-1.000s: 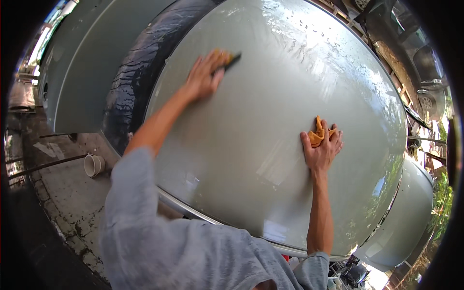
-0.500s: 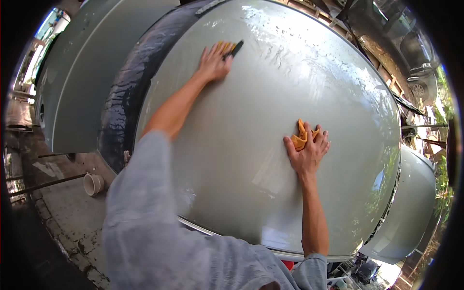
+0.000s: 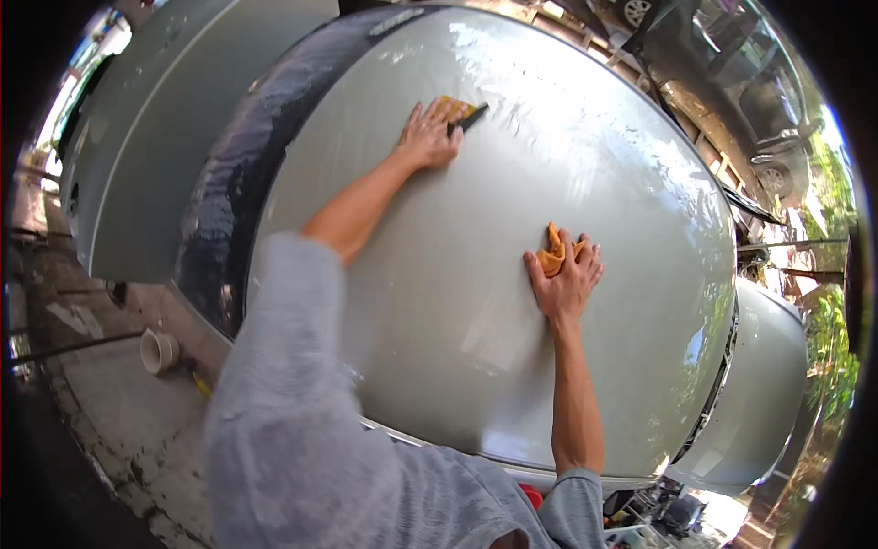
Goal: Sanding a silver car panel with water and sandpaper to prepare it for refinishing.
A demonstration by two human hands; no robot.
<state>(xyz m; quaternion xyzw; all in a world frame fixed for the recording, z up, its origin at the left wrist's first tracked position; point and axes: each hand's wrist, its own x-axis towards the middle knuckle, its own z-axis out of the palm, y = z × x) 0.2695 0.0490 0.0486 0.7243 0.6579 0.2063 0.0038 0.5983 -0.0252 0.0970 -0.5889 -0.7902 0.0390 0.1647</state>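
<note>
With twelve at the top of the view, the silver-grey car roof [image 3: 476, 247] fills the middle. Its far edge curves from eleven round to three. The near edge shows at six, then runs toward seven and out of sight beneath the grey shirt [image 3: 366, 485]. At ten the roof ends along the dark windscreen [image 3: 229, 183], with the bonnet [image 3: 165, 165] beyond it. At four, a dark gap divides the roof from a smooth rear panel [image 3: 750, 393]. A cream pot [image 3: 159, 351] sits on the floor between eight and nine, well apart from both hands. Bare roof spreads all around the hands and between them; wet streaks and glare cover its stretch from twelve to two.

The left hand [image 3: 428, 142] is at twelve, palm down and nearer the windscreen side, pinching a black-and-yellow sanding block [image 3: 469, 119] between thumb and fingers. The block lies flat on the roof, out to the hand's one o'clock. The right hand [image 3: 565, 293], just past three, rests spread on the roof over a bunched orange cloth [image 3: 551, 263], which pokes out between thumb and fingers toward eleven; whether it is gripped or only covered, I cannot tell.
</note>
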